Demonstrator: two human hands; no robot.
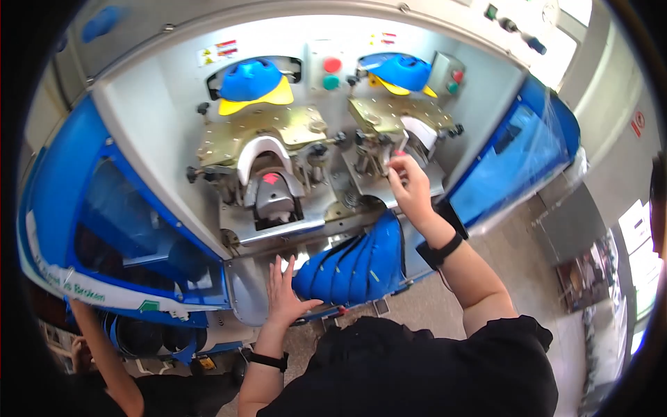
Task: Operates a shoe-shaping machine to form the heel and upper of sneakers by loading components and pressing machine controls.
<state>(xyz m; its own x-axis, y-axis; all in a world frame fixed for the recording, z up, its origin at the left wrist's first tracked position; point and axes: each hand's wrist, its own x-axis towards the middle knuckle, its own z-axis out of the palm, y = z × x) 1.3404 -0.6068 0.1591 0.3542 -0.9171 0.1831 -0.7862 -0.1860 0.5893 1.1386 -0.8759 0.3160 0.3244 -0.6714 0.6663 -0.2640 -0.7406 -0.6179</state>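
Note:
My left hand, fingers spread, is at the left end of a nested row of blue cap crowns on the machine's front ledge. Whether it touches them I cannot tell. My right hand reaches to the right-hand press fixture. Its fingers are curled together beside the white curved form; a small pinkish-red spot shows at the fingertips, and what they hold, if anything, cannot be made out. The left-hand fixture has a white arched form over a grey mould with a red mark.
Two blue caps with yellow brims, a left one and a right one, sit on the back wall. Red and green buttons are between them. Blue-framed panels flank the machine. Another person's arm is at lower left.

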